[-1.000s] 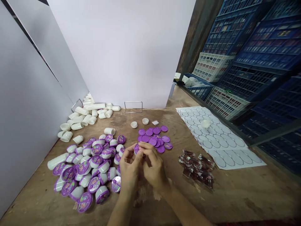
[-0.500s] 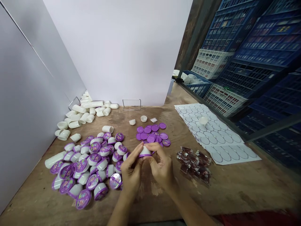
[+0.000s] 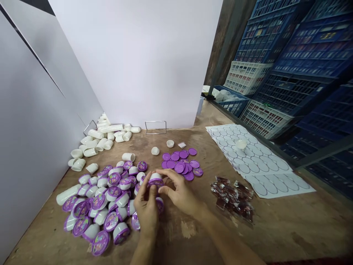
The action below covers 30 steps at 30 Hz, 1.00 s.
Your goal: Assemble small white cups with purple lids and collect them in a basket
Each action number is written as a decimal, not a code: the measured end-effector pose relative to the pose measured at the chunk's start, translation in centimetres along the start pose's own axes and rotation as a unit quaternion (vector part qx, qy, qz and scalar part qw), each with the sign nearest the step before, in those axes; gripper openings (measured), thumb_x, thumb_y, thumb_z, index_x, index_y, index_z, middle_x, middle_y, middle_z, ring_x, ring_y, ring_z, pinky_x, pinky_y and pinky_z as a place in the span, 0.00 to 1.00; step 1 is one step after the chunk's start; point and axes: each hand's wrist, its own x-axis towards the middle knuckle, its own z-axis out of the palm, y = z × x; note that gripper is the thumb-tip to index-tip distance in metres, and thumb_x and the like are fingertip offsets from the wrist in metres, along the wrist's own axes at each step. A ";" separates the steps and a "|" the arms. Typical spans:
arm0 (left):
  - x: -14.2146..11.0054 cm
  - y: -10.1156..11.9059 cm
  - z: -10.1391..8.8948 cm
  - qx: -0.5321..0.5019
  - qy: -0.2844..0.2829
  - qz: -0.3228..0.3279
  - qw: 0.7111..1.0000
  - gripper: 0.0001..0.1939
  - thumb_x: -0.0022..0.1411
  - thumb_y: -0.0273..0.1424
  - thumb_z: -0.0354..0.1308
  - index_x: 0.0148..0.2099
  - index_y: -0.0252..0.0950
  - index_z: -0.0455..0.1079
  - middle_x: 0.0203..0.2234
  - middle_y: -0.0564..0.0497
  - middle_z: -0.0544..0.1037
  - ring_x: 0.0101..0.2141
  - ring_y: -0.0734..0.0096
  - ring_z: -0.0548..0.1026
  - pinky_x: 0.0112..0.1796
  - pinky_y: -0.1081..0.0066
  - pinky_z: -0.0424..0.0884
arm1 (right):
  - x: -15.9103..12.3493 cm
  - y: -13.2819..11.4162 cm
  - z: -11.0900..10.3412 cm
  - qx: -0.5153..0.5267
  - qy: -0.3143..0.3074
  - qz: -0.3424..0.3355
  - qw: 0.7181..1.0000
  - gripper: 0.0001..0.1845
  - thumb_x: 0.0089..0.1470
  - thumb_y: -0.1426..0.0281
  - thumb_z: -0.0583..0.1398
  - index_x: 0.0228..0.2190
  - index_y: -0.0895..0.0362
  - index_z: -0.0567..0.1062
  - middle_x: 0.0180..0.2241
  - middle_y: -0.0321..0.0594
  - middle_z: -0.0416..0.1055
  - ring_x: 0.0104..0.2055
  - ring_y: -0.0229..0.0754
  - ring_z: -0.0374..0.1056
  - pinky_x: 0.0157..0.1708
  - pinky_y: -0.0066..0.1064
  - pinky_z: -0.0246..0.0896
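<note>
My left hand and my right hand meet over the wooden table, both closed around a small white cup with a purple lid. The cup is held upside down just above the right edge of a heap of lidded cups. Loose purple lids lie a little beyond my right hand. Two bare white cups stand behind them.
Stacks of empty white cups lie at the back left by the white panels. White sticker sheets and a pile of dark red sachets are on the right. Blue and white crates stand beyond the table edge.
My hands pressed a purple lid onto a white cup, then shifted left and nearer with it towards the heap of lidded cups.
</note>
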 end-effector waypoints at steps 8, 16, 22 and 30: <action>7.2 0.5 -8.1 0.496 0.082 0.195 0.842 0.19 0.66 0.30 0.48 0.56 0.33 0.71 0.54 0.35 0.74 0.61 0.38 0.63 0.59 0.34 0.51 | 10.4 11.2 -6.1 -0.391 0.083 0.222 0.889 0.16 0.60 0.73 0.54 0.45 0.66 0.75 0.50 0.62 0.71 0.57 0.60 0.60 0.55 0.55 0.50; 7.3 1.6 -5.8 0.514 0.086 0.191 0.832 0.24 0.68 0.33 0.47 0.62 0.27 0.65 0.67 0.27 0.53 0.67 0.34 0.48 0.60 0.31 0.44 | 13.4 13.8 -6.6 -0.424 0.083 0.246 0.867 0.13 0.56 0.73 0.54 0.38 0.63 0.77 0.43 0.55 0.75 0.50 0.52 0.66 0.51 0.42 0.50; 5.9 1.2 -3.8 0.452 0.068 0.235 0.858 0.18 0.66 0.29 0.50 0.55 0.34 0.71 0.65 0.32 0.58 0.67 0.36 0.50 0.59 0.30 0.46 | 16.4 12.5 -4.3 -0.369 0.033 0.224 0.901 0.09 0.50 0.70 0.61 0.34 0.58 0.79 0.44 0.46 0.76 0.46 0.44 0.70 0.43 0.30 0.58; 2.4 0.7 0.1 0.168 -0.058 0.173 0.969 0.17 0.65 0.31 0.53 0.56 0.42 0.70 0.60 0.42 0.69 0.60 0.54 0.66 0.60 0.51 0.62 | 17.0 9.1 -2.4 -0.289 0.001 0.240 0.927 0.05 0.45 0.76 0.62 0.27 0.64 0.78 0.35 0.54 0.78 0.39 0.50 0.74 0.37 0.33 0.64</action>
